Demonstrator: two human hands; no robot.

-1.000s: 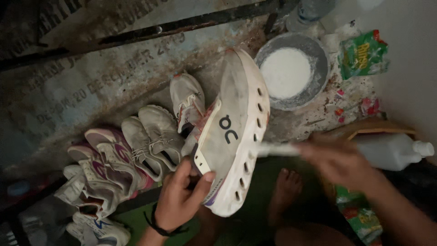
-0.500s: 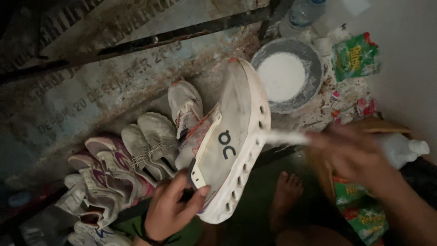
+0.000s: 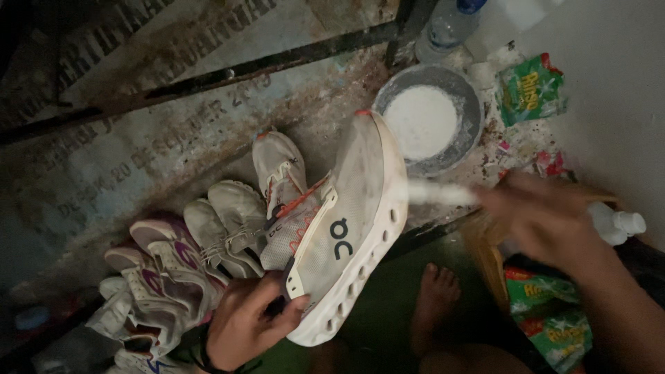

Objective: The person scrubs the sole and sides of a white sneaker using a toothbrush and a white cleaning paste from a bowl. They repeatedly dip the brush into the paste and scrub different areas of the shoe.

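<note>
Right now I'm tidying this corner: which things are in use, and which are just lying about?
In use:
left hand gripping white shoe
right hand with white brush
bowl of white liquid

Lying about:
row of shoes
green sachet
white bottle

The scene is dim and grainy, with muddy colours. The brightest spots lie above the right hand [image 3: 547, 215]: the pale wall [image 3: 616, 125] and the white contents of the bowl [image 3: 424, 119]. The right hand and the brush [image 3: 443, 194] it holds are smeared by motion blur. Left of the left hand [image 3: 246, 322], the corner sinks into deep shadow.
</note>
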